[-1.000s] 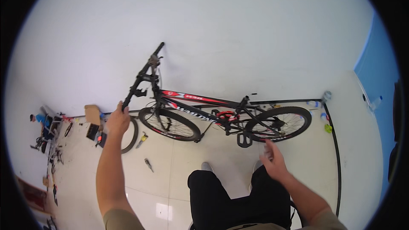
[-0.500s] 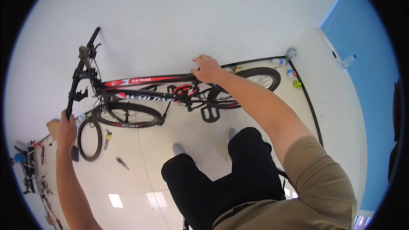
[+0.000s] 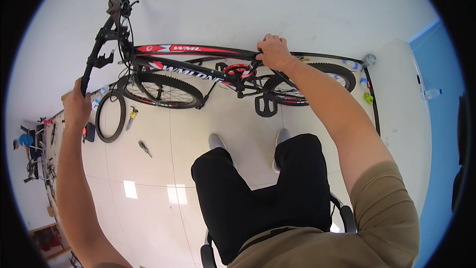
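A black and red bicycle (image 3: pixel 198 64) leans along the white wall in front of me, both wheels on the floor. My left hand (image 3: pixel 78 104) is wrapped round the near end of its handlebar (image 3: pixel 94 54). Farther right, my right hand (image 3: pixel 275 52) grips the bicycle frame at the top of the seat tube, fingers curled over it; no saddle shows there. The front wheel (image 3: pixel 161 91) is turned at an angle to the frame. A dark wrench-like piece (image 3: pixel 114 9) rests at the handlebar. Below the frame hangs a black pedal (image 3: pixel 266 106).
A loose tyre (image 3: pixel 111 117) lies beside the front wheel, near a yellow-handled tool (image 3: pixel 132 118) and a dark hand tool (image 3: pixel 145 149). Plastic bottles (image 3: pixel 363 79) lie by the right corner. Chair armrests (image 3: pixel 348 218) flank me. A person in blue (image 3: pixel 25 140) is far left.
The whole scene sits higher and farther right in view, while more of the chair shows below. Both my hands keep their grips on the handlebar and frame.
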The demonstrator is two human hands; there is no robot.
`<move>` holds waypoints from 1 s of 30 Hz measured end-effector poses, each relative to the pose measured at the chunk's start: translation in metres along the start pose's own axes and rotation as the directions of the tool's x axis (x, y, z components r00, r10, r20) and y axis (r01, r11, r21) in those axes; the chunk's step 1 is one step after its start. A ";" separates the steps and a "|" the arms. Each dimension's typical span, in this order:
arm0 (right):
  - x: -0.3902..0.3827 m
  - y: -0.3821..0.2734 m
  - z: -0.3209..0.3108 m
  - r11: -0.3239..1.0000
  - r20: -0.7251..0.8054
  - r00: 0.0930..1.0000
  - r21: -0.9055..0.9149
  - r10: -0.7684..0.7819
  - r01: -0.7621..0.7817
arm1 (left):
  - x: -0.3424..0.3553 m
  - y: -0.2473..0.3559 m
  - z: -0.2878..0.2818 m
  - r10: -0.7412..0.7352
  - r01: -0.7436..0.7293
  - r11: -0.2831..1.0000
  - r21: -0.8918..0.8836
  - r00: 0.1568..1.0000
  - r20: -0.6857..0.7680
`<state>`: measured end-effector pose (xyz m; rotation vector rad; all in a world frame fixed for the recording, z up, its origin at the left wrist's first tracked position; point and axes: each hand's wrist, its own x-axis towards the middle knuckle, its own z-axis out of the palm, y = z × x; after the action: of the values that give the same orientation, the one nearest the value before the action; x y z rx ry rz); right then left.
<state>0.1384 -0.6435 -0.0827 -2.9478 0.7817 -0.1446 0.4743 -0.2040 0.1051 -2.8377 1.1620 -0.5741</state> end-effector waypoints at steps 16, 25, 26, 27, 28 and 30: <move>-0.004 0.012 -0.001 0.996 -0.057 0.998 0.083 -0.015 0.020 | 0.005 0.014 -0.003 -0.061 0.058 0.998 0.039 0.994 0.090; 0.010 0.028 0.031 0.973 -0.306 0.936 0.092 -0.176 0.213 | 0.004 0.014 -0.018 -0.197 0.214 0.976 -0.045 0.951 0.239; 0.004 0.030 0.025 0.977 -0.272 0.957 0.158 -0.099 0.146 | 0.007 0.041 -0.039 -0.227 0.242 0.970 -0.006 0.918 0.327; 0.006 0.030 0.023 0.975 -0.261 0.961 0.174 -0.086 0.134 | 0.006 0.047 -0.046 -0.208 0.209 0.978 0.024 0.944 0.257; 0.003 0.028 0.021 0.975 -0.226 0.970 0.181 -0.086 0.129 | 0.006 0.042 -0.035 -0.198 0.203 0.979 0.007 0.947 0.254; 0.003 0.020 0.019 0.992 -0.123 0.992 0.122 -0.003 0.018 | 0.006 0.039 -0.020 -0.216 0.231 0.972 -0.043 0.952 0.219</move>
<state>0.1334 -0.6612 -0.1035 -2.8490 0.7424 -0.3640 0.4455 -0.2343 0.1193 -3.0188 0.8485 -0.2297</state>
